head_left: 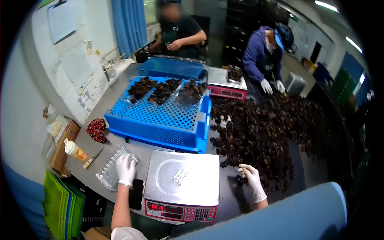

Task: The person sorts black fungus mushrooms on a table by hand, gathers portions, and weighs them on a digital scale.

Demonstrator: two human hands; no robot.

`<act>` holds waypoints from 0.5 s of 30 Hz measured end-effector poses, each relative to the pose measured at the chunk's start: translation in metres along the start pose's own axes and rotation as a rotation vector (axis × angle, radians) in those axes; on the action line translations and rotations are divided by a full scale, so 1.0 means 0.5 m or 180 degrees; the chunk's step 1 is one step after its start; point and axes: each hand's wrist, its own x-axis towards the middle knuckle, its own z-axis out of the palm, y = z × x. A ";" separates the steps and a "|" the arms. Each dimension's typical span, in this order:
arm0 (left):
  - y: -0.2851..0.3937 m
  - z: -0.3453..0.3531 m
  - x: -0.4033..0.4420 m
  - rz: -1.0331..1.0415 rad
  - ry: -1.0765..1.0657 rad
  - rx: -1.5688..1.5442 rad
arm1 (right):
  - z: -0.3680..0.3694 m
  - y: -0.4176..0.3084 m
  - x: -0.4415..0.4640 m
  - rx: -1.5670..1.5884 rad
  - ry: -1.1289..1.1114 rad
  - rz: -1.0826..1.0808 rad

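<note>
My left hand (pixel 126 169), in a white glove, grips the right end of a clear plastic tray (pixel 107 175) on the table. My gloved right hand (pixel 253 182) is over the table at the near edge of a big heap of dark wood ear mushrooms (pixel 256 140). Its fingers are closed around a small dark clump of them, partly hidden by the hand. Between my hands stands a scale (pixel 182 176) with a bare metal plate and a lit red display that seems to read -0.010.
Beyond the scale, an upturned blue crate (pixel 160 138) carries several mushroom-filled trays (pixel 162 91). A cup (pixel 74 150), a knife (pixel 94 158) and a red-black bundle (pixel 97 130) are at left. A co-worker (pixel 264 52) handles mushrooms by a second scale (pixel 228 90); another person (pixel 180 32) stands behind.
</note>
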 end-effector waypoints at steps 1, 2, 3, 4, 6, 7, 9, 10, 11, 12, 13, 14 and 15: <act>-0.034 -0.012 -0.040 -0.0080 0.0143 0.0420 | -0.031 0.025 -0.032 0.0103 0.0159 0.0058; -0.063 -0.024 -0.069 -0.0354 -0.0101 0.0538 | -0.057 0.041 -0.067 0.0080 0.0332 0.0032; -0.105 -0.031 -0.092 -0.0605 -0.0504 0.0225 | -0.083 0.065 -0.094 0.0129 0.0463 -0.0005; -0.129 -0.028 -0.114 -0.0600 -0.0346 -0.0222 | -0.093 0.063 -0.124 0.0064 0.0671 -0.0009; -0.189 -0.024 -0.133 -0.0856 -0.0297 -0.0389 | -0.121 0.063 -0.186 -0.0027 0.1023 0.0066; -0.226 -0.013 -0.138 -0.0937 -0.0358 -0.0491 | -0.127 0.051 -0.212 -0.0132 0.1203 0.0270; -0.242 -0.015 -0.131 -0.0707 -0.0446 -0.0175 | -0.170 0.075 -0.261 -0.0254 0.1260 0.0275; -0.255 -0.011 -0.131 -0.0597 -0.0462 -0.0024 | -0.176 0.074 -0.286 -0.0400 0.1369 0.0353; -0.270 -0.008 -0.128 -0.0481 -0.0449 0.0133 | -0.173 0.073 -0.309 -0.0532 0.1461 0.0417; -0.275 -0.009 -0.117 -0.0567 -0.0579 0.0078 | -0.172 0.075 -0.333 -0.0658 0.1494 0.0460; -0.273 -0.017 -0.107 -0.0656 -0.0711 0.0039 | -0.174 0.095 -0.355 -0.0792 0.1513 0.0432; -0.267 -0.020 -0.099 -0.0625 -0.0753 0.0037 | -0.174 0.117 -0.372 -0.0906 0.1567 0.0302; -0.285 -0.017 -0.094 -0.0736 -0.0840 -0.0145 | -0.173 0.142 -0.390 -0.1018 0.1614 0.0164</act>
